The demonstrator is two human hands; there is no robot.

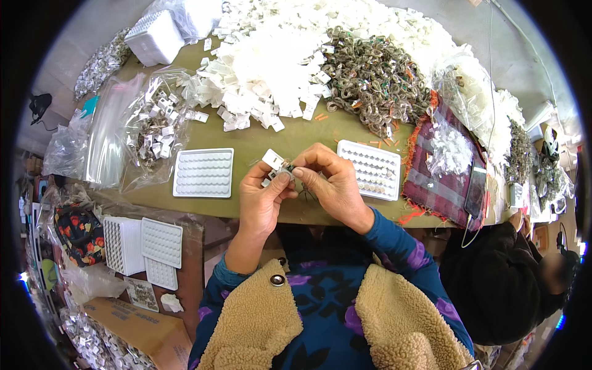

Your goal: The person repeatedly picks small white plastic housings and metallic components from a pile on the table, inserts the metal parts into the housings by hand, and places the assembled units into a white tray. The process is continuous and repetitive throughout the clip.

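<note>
Close together above the table's near edge, my left hand (262, 200) and my right hand (336, 185) work on one small part. Fingers of my left hand pinch a small white plastic housing (272, 158) with a square window. At its lower side, my right thumb and forefinger pinch thin dark wires (290, 168) that meet it; their exact ends are hidden by the fingertips. Left of my hands lies a white tray (203, 173) with rows of round pockets. To the right, a second white tray (369, 169) holds rows of small round pieces.
Behind my hands rise a heap of white housings (259, 74) and a pile of coiled wires (376, 74). A clear bag of finished-looking parts (161, 126) lies left. On the right, a plaid cloth (441, 191) carries clear bits and a phone (476, 185). A person (505, 283) sits beyond.
</note>
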